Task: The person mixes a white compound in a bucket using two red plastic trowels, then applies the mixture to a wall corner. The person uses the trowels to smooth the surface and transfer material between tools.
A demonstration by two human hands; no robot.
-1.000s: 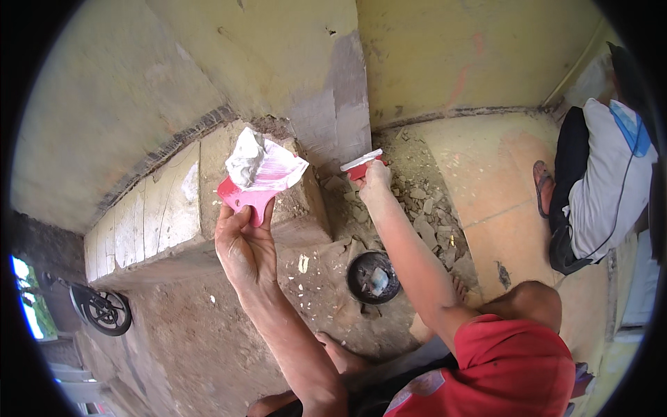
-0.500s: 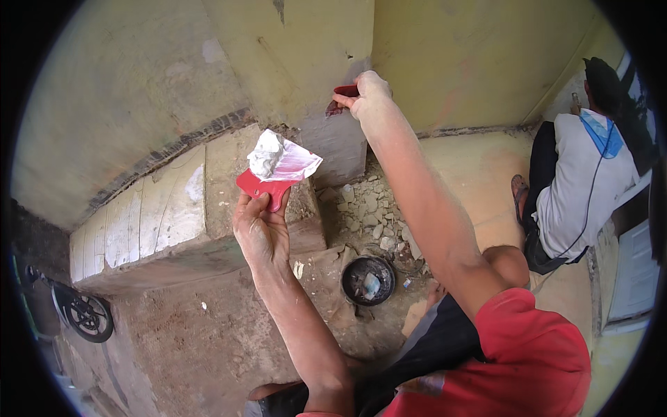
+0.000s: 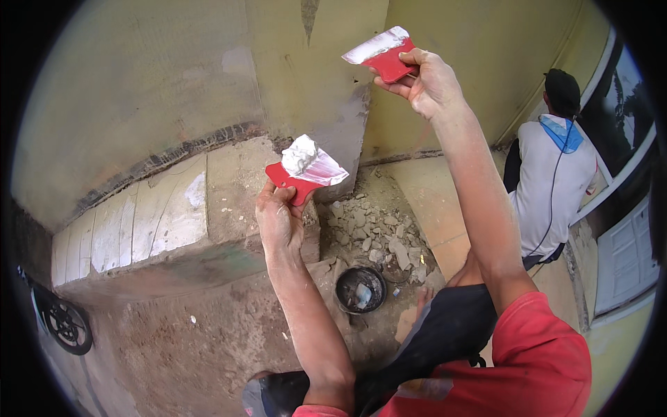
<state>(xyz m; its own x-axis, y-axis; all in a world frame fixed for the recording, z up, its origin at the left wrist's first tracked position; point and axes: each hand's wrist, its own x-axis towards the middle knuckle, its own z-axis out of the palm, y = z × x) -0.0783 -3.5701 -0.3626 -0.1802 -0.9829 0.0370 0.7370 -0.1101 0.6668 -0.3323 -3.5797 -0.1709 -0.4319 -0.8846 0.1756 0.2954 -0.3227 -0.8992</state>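
My left hand grips a red plastic scraper by its handle, with a thick lump of white paste and a thin smear on its blade. Higher and to the right, my right hand pinches a second red scraper, with white paste along its blade, in front of the yellow wall. The two scrapers are apart. A grey patched strip of wall stands behind and between them.
A concrete ledge runs along the left wall. Rubble and a black bucket lie on the floor below me. A co-worker in a white shirt faces the window at right. A motorbike wheel shows lower left.
My right hand has risen from low by the rubble, past the grey wall strip, to high at upper right, blade now up. My left hand has shifted rightward with its scraper. The view has shifted.
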